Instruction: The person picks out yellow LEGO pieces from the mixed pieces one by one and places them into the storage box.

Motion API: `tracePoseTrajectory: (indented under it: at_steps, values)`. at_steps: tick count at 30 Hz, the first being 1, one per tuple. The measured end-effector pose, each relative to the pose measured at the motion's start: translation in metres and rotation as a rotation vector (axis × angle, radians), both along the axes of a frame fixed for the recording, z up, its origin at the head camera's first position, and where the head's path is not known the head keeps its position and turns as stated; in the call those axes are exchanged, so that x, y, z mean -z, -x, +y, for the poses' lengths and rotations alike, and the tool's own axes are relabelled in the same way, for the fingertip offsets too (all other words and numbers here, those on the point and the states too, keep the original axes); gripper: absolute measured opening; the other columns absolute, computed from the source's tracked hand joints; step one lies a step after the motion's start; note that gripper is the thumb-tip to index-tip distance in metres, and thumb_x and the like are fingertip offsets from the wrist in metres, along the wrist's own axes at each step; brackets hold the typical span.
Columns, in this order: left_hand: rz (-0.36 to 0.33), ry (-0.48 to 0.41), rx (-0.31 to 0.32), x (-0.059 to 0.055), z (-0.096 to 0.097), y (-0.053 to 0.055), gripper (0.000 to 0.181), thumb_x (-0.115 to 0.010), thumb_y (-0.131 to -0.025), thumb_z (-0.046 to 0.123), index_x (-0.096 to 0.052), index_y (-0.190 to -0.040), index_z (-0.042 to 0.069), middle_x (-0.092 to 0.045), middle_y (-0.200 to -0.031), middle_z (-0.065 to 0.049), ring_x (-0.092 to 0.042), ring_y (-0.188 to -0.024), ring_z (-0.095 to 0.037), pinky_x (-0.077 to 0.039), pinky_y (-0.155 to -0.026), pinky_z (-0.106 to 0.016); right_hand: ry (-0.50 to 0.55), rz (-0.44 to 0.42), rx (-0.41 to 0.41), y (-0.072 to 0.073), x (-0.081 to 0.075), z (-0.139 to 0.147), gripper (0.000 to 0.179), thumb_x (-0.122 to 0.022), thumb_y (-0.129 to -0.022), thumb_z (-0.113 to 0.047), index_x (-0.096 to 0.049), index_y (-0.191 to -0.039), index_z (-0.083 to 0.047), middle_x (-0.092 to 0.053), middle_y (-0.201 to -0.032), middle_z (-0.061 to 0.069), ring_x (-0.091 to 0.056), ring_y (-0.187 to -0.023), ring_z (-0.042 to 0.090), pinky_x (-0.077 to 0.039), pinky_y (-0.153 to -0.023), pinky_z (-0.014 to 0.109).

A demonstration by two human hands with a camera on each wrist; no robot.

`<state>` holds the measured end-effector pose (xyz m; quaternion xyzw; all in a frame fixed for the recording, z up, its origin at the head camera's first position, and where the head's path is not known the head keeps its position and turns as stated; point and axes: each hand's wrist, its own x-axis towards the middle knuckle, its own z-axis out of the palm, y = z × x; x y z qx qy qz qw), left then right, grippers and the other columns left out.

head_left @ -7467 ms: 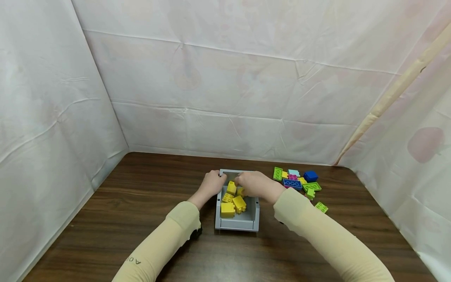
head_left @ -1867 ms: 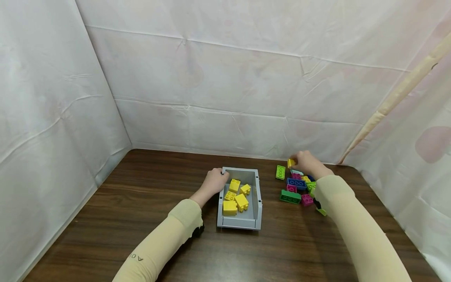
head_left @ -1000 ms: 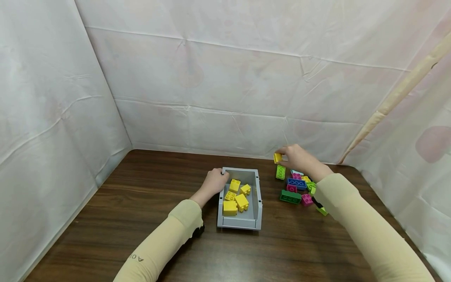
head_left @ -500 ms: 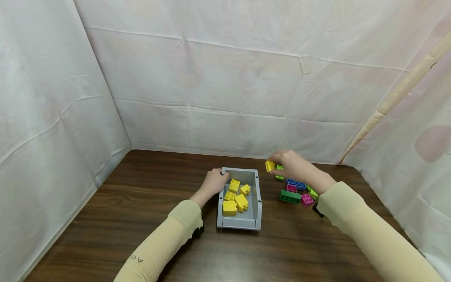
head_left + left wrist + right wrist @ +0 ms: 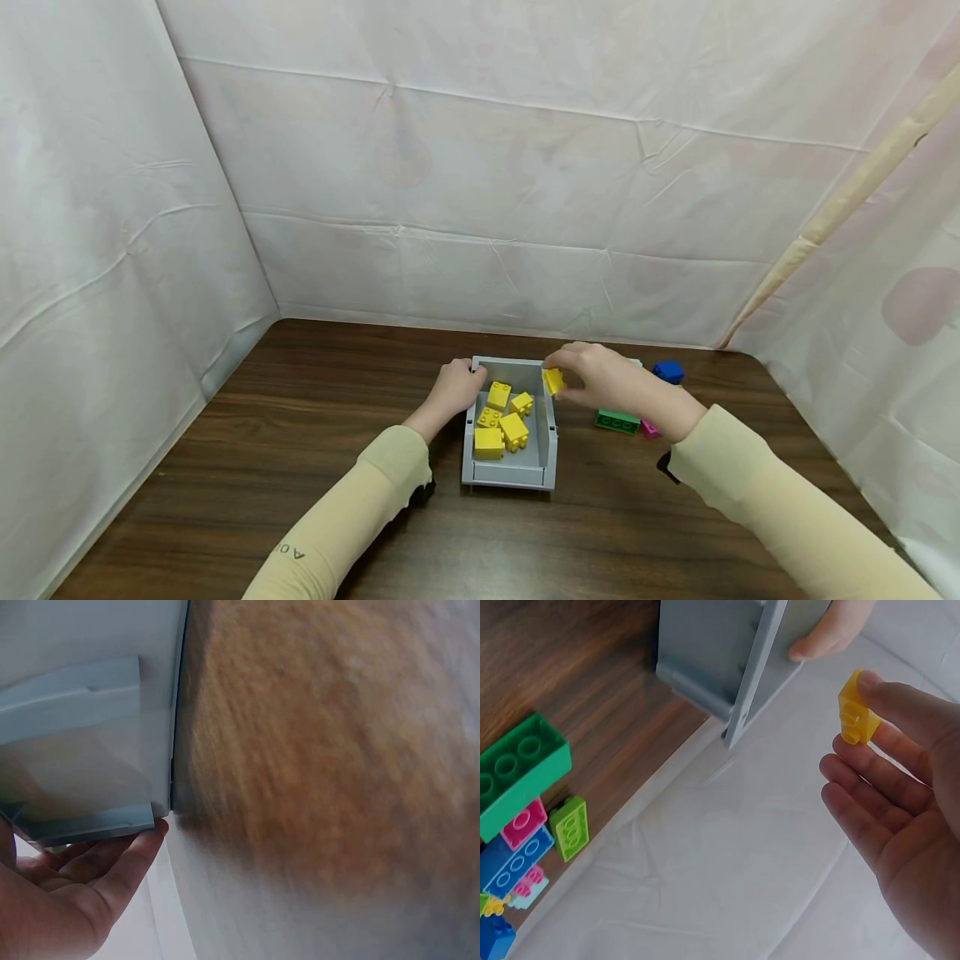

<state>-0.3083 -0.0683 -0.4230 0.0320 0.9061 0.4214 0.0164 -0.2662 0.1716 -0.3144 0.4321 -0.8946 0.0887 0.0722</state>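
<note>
A grey plastic bin [image 5: 504,476] stands on the table with several yellow toy bricks [image 5: 489,444] inside. My left hand [image 5: 456,387] grips the bin's left wall near the back, thumb over the rim, with its other fingers outside, as the left wrist view shows. Between thumb and fingertips, my right hand [image 5: 611,385] pinches one more yellow brick [image 5: 553,382], raised at the bin's right rim near the back. The right wrist view shows that brick [image 5: 855,716] tilted, its tubes facing the camera, the lower fingers loosely bent beneath.
Right of the bin lies a group of loose bricks, partly hidden by my right arm: dark green [image 5: 617,421], blue [image 5: 667,372], magenta [image 5: 649,428] and lime [image 5: 570,829]. White cloth [image 5: 420,275] hangs along the table's back and sides.
My right hand has carried the yellow brick leftward from the brick group, then down to the bin's right rim. My left hand keeps its hold and the bin stays in place.
</note>
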Motion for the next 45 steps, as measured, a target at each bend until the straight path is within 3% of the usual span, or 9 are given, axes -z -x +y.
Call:
tracePoseTrajectory:
  at_steps: [9,14,19,26,33,42,45]
  values:
    - [-0.002,0.0,-0.001,0.0,0.0,-0.001,0.033,-0.039,-0.096,0.026,-0.055,-0.091,-0.002,-0.033,-0.052,0.0,-0.023,-0.045,-0.012,-0.033,-0.051,-0.028,-0.041,-0.039,-0.054,-0.011,0.008,-0.012,0.035,-0.076,-0.079,-0.019,-0.064,-0.111,-0.009,-0.065,-0.106,0.002,-0.061,-0.093,0.016,-0.053,-0.079,0.029]
    - [-0.004,0.001,-0.004,0.0,0.0,-0.001,0.034,-0.04,-0.096,0.026,-0.055,-0.102,-0.004,-0.034,-0.053,0.0,-0.023,-0.045,-0.012,-0.034,-0.051,-0.028,-0.069,-0.08,-0.071,-0.016,0.015,-0.018,0.036,-0.077,-0.078,-0.018,-0.065,-0.112,-0.011,-0.064,-0.109,0.001,-0.061,-0.094,0.014,-0.053,-0.08,0.027]
    - [-0.003,0.007,-0.001,0.0,0.001,0.0,0.035,-0.04,-0.097,0.026,-0.056,-0.103,-0.004,-0.034,-0.052,0.0,-0.023,-0.044,-0.011,-0.034,-0.051,-0.028,-0.096,-0.086,-0.122,-0.018,0.022,-0.023,0.036,-0.076,-0.079,-0.02,-0.064,-0.112,-0.011,-0.063,-0.11,0.002,-0.063,-0.094,0.014,-0.053,-0.079,0.025]
    - [-0.016,0.006,-0.016,-0.002,0.001,-0.001,0.047,-0.041,-0.097,0.027,-0.051,-0.126,-0.008,-0.038,-0.057,-0.002,-0.026,-0.046,-0.012,-0.041,-0.061,-0.031,-0.154,-0.131,-0.115,-0.02,0.031,-0.031,0.037,-0.076,-0.08,-0.021,-0.064,-0.114,-0.015,-0.063,-0.116,0.003,-0.061,-0.104,0.016,-0.052,-0.084,0.027]
    - [-0.032,-0.01,-0.015,-0.002,0.001,-0.002,0.043,-0.041,-0.097,0.027,-0.052,-0.12,-0.007,-0.033,-0.049,0.001,-0.022,-0.041,-0.011,-0.032,-0.047,-0.027,-0.239,-0.142,-0.094,-0.02,0.039,-0.039,0.036,-0.077,-0.079,-0.021,-0.064,-0.112,-0.018,-0.063,-0.117,0.003,-0.062,-0.103,0.016,-0.052,-0.082,0.027]
    - [-0.033,-0.018,-0.012,0.0,0.0,-0.002,0.042,-0.041,-0.096,0.027,-0.055,-0.118,-0.007,-0.035,-0.053,-0.001,-0.025,-0.044,-0.012,-0.034,-0.05,-0.026,-0.329,-0.141,-0.125,-0.02,0.045,-0.046,0.036,-0.077,-0.077,-0.015,-0.067,-0.112,-0.018,-0.065,-0.115,0.001,-0.061,-0.107,0.016,-0.052,-0.083,0.025]
    - [-0.022,-0.022,-0.008,-0.001,0.0,-0.004,0.038,-0.041,-0.096,0.026,-0.056,-0.109,-0.006,-0.034,-0.052,0.0,-0.025,-0.043,-0.011,-0.033,-0.047,-0.026,-0.352,-0.122,-0.147,-0.02,0.048,-0.047,0.035,-0.077,-0.078,-0.016,-0.068,-0.112,-0.02,-0.066,-0.113,-0.001,-0.061,-0.106,0.014,-0.051,-0.084,0.026]
